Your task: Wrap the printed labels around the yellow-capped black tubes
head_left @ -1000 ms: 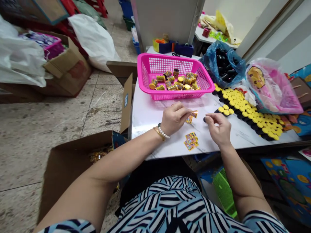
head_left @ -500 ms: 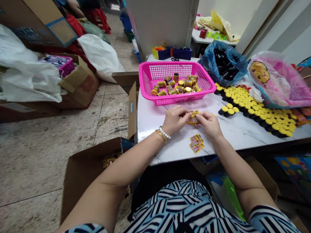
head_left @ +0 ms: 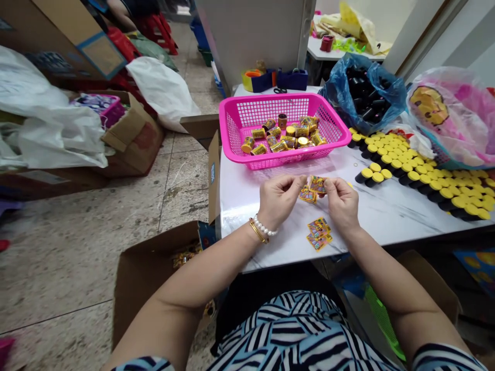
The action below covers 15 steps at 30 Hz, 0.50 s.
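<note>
A printed yellow sachet (head_left: 317,184) sits between the two hands, just above the tabletop. The left hand (head_left: 279,200) and the right hand (head_left: 342,203) are both closed to a pinch, thumb against fingertips, one on each side of it; neither is spread. A second sachet (head_left: 308,195) hangs or lies just below the left fingertips, and I cannot tell whether it is joined to the first. The hands are working on these sachets at the table's near part, with nothing else in their grip.

At 6 o'clock from the hands, a small pile of matching sachets (head_left: 319,234) lies on the white marble-look table (head_left: 247,242). At 8 o'clock, a cardboard box (head_left: 154,273) stands open on the floor, with gold-wrapped pieces (head_left: 187,256) inside. At 12 o'clock, a pink plastic basket (head_left: 286,164) holds small gold-and-yellow containers (head_left: 280,139). At 2 to 3 o'clock, black containers with yellow caps (head_left: 425,185) stand in close rows. Farther off at 1 o'clock, a blue plastic bag (head_left: 365,90) holds black containers, and at 2 o'clock sits a pink printed bag (head_left: 444,118).
</note>
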Motion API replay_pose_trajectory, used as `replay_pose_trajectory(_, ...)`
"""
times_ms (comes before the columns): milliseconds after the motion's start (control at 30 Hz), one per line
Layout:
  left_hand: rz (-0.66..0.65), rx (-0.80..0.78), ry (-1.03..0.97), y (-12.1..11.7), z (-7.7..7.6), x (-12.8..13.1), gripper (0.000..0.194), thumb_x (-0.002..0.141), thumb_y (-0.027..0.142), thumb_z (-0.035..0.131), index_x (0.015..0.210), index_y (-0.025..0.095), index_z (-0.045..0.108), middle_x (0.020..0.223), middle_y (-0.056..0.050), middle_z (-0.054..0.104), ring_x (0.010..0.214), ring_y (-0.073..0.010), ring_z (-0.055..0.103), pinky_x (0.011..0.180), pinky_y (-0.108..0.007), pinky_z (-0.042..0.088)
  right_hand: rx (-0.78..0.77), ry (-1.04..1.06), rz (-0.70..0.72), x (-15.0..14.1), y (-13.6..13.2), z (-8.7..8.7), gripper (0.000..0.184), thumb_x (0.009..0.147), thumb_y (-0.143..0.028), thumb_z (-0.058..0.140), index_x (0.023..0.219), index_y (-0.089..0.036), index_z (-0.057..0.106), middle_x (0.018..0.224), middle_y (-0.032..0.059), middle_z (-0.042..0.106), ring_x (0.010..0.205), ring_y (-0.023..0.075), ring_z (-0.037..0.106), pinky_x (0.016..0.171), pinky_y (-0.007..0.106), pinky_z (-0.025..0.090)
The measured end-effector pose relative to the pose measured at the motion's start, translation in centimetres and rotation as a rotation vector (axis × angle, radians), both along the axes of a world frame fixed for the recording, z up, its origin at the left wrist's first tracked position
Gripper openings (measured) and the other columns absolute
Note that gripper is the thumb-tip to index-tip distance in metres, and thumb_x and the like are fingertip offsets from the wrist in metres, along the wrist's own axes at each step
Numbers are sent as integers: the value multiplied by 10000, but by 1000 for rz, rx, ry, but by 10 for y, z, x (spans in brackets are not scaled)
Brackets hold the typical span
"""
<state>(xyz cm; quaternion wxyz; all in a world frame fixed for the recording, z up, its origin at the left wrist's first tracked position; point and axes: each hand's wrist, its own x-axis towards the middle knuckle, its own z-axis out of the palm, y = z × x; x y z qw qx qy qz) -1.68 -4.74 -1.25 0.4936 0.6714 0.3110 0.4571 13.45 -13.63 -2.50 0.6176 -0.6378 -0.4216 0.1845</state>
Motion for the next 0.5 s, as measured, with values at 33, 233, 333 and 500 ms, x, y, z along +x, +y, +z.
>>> replay_pose_trajectory(33, -6, 9, 2, 0, 0, 0, 399, 924, 554, 722, 818, 182, 824, 623, -19, 652, 612, -130, 559, 585, -267, 421, 0, -7, -2, 0, -1, -1, 327, 983, -485, 653, 818, -207, 702, 750, 1, 688, 715, 157, 620, 700, 297, 520)
replay_pose_trajectory(233, -30, 31, 21, 1, -4, 3, 238, 841, 451, 840, 898, 221, 857, 834, -65, 755, 759, -167, 651, 686, -301, 519, 9, -78, 52, -3, -1, -9, 255, 980, -472, 670, 913, -233, 726, 871, 30, 719, 816, 194, 650, 775, 341, 532)
replay_pose_trajectory(333, -37, 28, 7, 5, -6, 1, 195, 825, 414, 858, 885, 229, 853, 858, -61, 746, 788, -167, 657, 707, -304, 535, 14, -157, 75, -6, 2, -13, 181, 956, -423, 706, 953, -243, 726, 908, 33, 725, 835, 199, 658, 805, 351, 536)
replay_pose_trajectory(500, 67, 96, 13, 9, -4, -1, 137, 781, 354, 892, 801, 227, 845, 835, -42, 711, 762, -145, 620, 685, -285, 502, 1, -328, 72, -8, 5, -10, 153, 969, -335, 647, 853, -241, 679, 822, 24, 679, 770, 184, 630, 757, 333, 505)
